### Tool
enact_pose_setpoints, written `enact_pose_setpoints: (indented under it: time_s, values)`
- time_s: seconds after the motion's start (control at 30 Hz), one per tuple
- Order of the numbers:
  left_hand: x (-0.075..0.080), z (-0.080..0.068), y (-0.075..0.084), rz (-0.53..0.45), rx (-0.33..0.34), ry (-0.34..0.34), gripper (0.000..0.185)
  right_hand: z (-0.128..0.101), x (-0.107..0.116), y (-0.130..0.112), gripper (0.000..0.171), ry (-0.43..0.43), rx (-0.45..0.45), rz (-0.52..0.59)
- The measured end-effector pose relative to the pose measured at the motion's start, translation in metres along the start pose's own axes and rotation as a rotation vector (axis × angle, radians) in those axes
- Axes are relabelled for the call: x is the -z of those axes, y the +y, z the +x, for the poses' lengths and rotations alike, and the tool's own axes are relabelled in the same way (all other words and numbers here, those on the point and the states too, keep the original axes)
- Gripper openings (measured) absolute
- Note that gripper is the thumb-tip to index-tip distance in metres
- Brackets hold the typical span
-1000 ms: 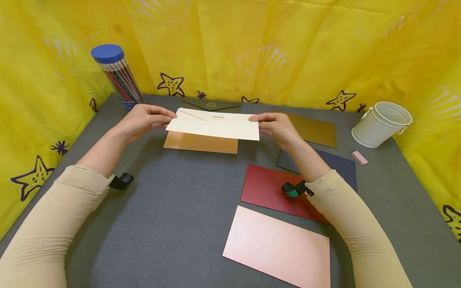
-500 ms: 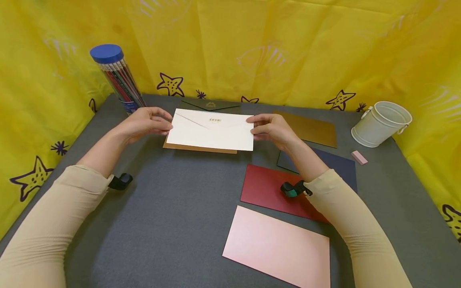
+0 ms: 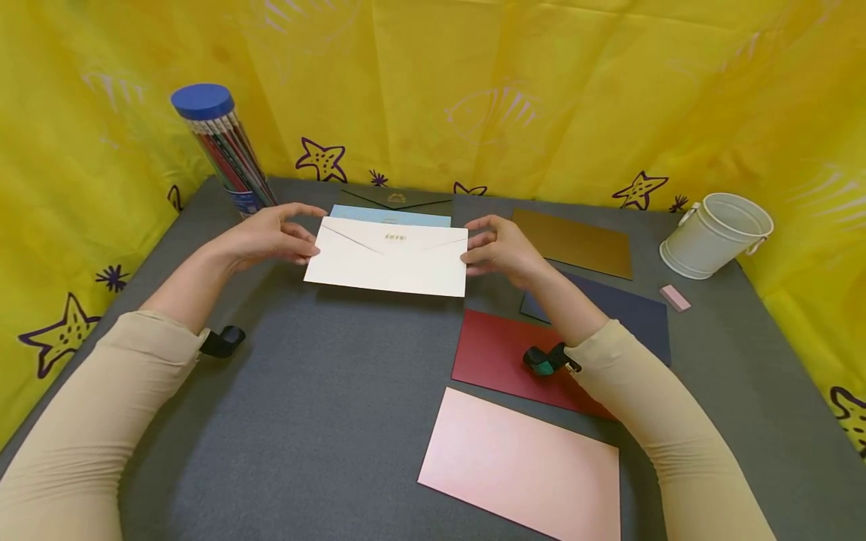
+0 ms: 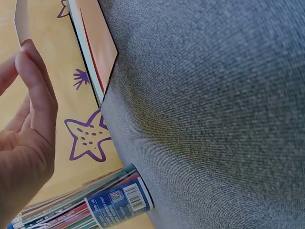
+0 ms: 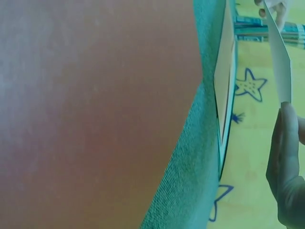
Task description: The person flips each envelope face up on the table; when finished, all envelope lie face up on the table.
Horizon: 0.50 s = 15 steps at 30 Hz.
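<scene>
Over the last second the white envelope (image 3: 387, 258) came toward the person and tipped from a steep tilt to nearly flat between the two hands. The left hand (image 3: 265, 237) and right hand (image 3: 502, 248) drew back with it, each at one short end. The left hand's fingers (image 3: 298, 244) loosened from a pinch to lying nearly straight against the left end, and the right hand's fingers (image 3: 476, 255) likewise touched the right end. As the envelope slid nearer, it covered the tan envelope that had shown below the fingers, and a light blue envelope (image 3: 389, 216) came into view just beyond the fingers.
</scene>
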<state>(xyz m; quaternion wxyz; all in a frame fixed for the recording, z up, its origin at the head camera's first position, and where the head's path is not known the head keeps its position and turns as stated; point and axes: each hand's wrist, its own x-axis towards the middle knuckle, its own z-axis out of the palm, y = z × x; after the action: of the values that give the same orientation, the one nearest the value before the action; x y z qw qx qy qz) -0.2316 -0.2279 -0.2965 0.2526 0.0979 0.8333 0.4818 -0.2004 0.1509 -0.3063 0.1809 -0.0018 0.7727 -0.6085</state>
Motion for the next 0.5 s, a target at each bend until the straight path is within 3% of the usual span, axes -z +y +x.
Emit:
enact_pose_setpoints:
  time_s: [0.2,0.5]
  values:
    - [0.001,0.001,-0.005,0.060,0.059,0.002,0.062,-0.002,-0.011,0.003,0.057,-0.044,-0.009,-0.060]
    - [-0.001,0.005,-0.014,0.145,0.106,-0.003,0.063,-0.004,-0.017,0.005,0.059,-0.146,-0.058,-0.098]
